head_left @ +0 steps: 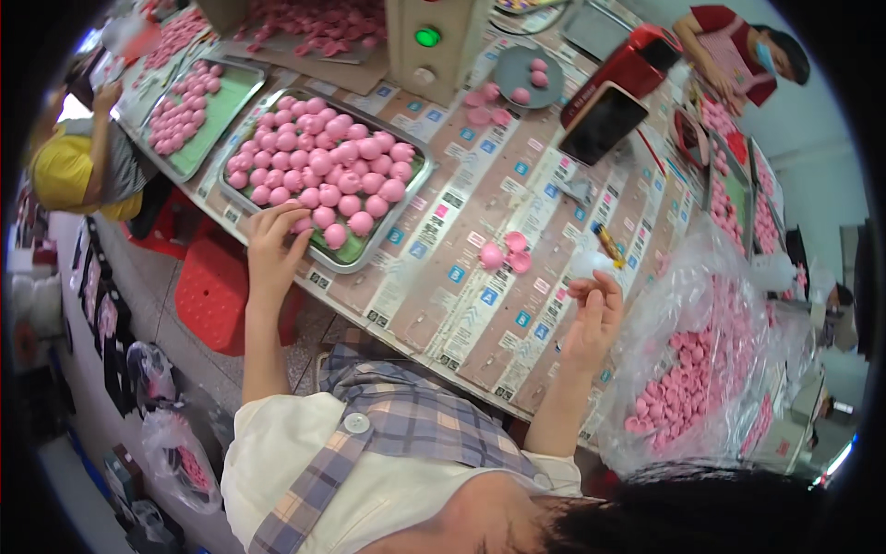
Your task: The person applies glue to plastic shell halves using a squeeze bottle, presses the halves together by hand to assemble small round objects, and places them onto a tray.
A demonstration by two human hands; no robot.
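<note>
My left hand (274, 247) is at the near-left edge of a metal tray (348, 268) filled with small pink balls (318, 162). Its fingertips and thumb close on a pink ball (301, 224) at the tray's rim, partly covered by the fingers. My right hand (593, 323) is raised over the right part of the table, fingers loosely curled and apart. Just beyond its fingertips is a rounded white object (592, 264), partly hidden, with a small yellow and dark tube (607, 242) behind it. Left of this hand lie pink cup-shaped pieces (518, 253) beside a pink ball (491, 256).
A clear plastic bag (637, 369) of pink pieces stands at the right. Farther back are a phone (604, 123) on a red stand, a grey plate (526, 78) and a machine with a green light (427, 37). A red stool (212, 295) stands left; co-workers sit at both sides.
</note>
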